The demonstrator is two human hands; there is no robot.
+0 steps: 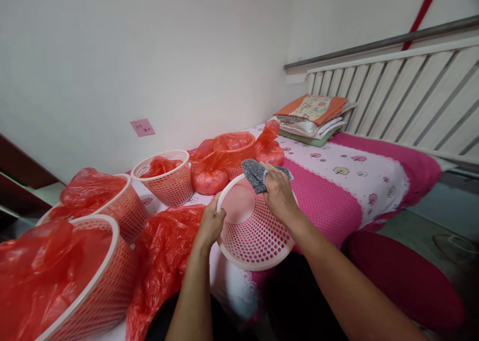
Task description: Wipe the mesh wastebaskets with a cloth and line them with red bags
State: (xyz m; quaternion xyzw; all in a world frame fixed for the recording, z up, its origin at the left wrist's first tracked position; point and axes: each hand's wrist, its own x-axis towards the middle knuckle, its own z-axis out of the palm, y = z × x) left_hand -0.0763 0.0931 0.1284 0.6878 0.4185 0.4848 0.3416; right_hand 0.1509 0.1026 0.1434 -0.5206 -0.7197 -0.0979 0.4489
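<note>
A pink mesh plastic basket (258, 236) is tilted toward me at the bed's edge, its inside showing. My left hand (212, 221) grips its rim on the left side, thumb over the edge. Across the far right of the rim, my right hand (279, 191) is closed on a grey speckled cloth (255, 175), which hangs out on both sides of the fingers. Part of the far rim is hidden behind the cloth and that hand. To the left of the basket, a crumpled red plastic bag (168, 251) lies on the bed cover.
Several more pink baskets (174, 183) with red bags stand along the wall to the left. Filled red bags (209, 181) sit beyond my basket. Folded bedding (312, 119) is stacked by the radiator (389, 91). A dark red round stool (404, 276) stands at right.
</note>
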